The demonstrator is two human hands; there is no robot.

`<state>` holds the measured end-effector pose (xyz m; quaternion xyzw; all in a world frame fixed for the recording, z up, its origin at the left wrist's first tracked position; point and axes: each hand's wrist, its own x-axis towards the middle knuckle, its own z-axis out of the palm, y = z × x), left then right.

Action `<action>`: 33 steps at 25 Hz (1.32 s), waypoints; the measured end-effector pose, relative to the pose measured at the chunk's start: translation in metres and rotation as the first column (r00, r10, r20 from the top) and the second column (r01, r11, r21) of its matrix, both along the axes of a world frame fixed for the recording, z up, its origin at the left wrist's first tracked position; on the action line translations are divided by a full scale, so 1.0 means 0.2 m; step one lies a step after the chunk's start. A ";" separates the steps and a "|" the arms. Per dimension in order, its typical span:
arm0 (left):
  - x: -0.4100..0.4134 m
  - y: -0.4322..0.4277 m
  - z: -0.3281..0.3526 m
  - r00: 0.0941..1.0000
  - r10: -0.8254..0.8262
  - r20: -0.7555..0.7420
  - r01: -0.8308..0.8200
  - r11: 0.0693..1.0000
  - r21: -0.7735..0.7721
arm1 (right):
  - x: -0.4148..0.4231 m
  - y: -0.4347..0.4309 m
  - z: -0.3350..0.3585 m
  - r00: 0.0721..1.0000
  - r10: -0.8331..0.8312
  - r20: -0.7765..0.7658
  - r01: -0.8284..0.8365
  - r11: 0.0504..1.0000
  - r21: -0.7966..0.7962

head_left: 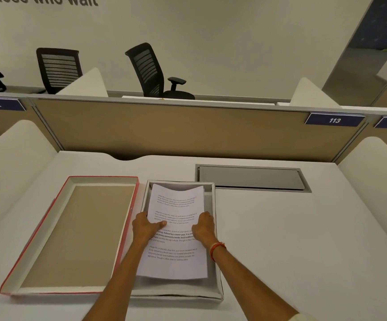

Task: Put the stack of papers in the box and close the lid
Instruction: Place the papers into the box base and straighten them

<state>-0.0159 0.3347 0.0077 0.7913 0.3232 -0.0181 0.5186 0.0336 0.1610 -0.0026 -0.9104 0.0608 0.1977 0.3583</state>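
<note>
**Papers held over the open box**

The stack of papers (176,230) sits within the outline of the white box (218,290), its far edge curling upward and its long sides gripped. The left hand (146,228) clasps the left edge, thumb lying across the printed top sheet. The right hand (203,228) clasps the right edge, fingers curled around it, an orange band (216,249) on the wrist. Both forearms reach in from the near edge, angled toward each other. Just left of the box, the red-edged lid (127,218) lies inside-up on the white surface (292,239). A grey hatch (250,177) sits beyond.
</note>
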 end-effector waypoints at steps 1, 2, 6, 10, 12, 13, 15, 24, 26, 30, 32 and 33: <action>0.00 0.00 -0.01 1.000 -0.005 -0.001 0.005 1.000 0.003 | 0.00 0.00 0.00 1.000 0.002 0.001 -0.002 1.000 -0.001; 0.00 0.00 -0.02 1.000 -0.011 0.000 0.011 1.000 0.003 | 0.00 0.00 0.00 1.000 0.004 0.001 -0.004 1.000 -0.002; 0.00 0.01 -0.03 1.000 -0.030 -0.002 0.030 1.000 -0.010 | 0.00 -0.01 0.00 1.000 0.009 -0.007 -0.009 1.000 -0.003; 0.00 0.00 -0.06 0.998 -0.054 -0.022 0.053 0.999 -0.006 | -0.01 -0.02 0.01 1.000 0.004 -0.015 -0.004 1.000 -0.015; -0.01 0.01 -0.08 0.997 -0.064 -0.031 0.064 0.998 -0.001 | -0.03 -0.03 0.00 1.000 -0.005 0.000 0.005 1.000 -0.014; -0.01 0.01 -0.08 0.997 -0.067 -0.032 0.067 0.998 0.007 | -0.04 -0.03 0.00 1.000 -0.015 0.006 0.015 1.000 -0.010; -0.01 0.01 -0.08 0.998 -0.060 -0.028 0.061 0.998 0.028 | -0.04 -0.04 0.00 0.999 -0.045 0.017 0.045 0.999 0.011; -0.03 -0.02 -0.05 0.998 -0.059 -0.014 0.061 0.977 0.202 | -0.06 -0.08 0.02 0.994 -0.111 0.026 0.110 0.993 0.031; -0.04 -0.01 -0.05 0.997 -0.069 -0.015 0.071 0.977 0.203 | -0.07 -0.08 0.02 0.993 -0.119 0.022 0.118 0.992 0.040; -0.03 -0.01 -0.04 0.996 -0.088 -0.020 0.090 0.980 0.179 | -0.09 -0.09 0.05 0.989 -0.144 -0.027 0.146 0.986 0.079; -0.02 0.00 -0.03 0.997 -0.077 -0.007 0.077 0.986 0.145 | -0.08 -0.10 0.05 0.984 -0.175 -0.044 0.178 0.979 0.095; -0.02 0.01 -0.03 0.998 -0.068 -0.001 0.068 0.989 0.134 | -0.08 -0.11 0.06 0.980 -0.192 -0.054 0.197 0.974 0.113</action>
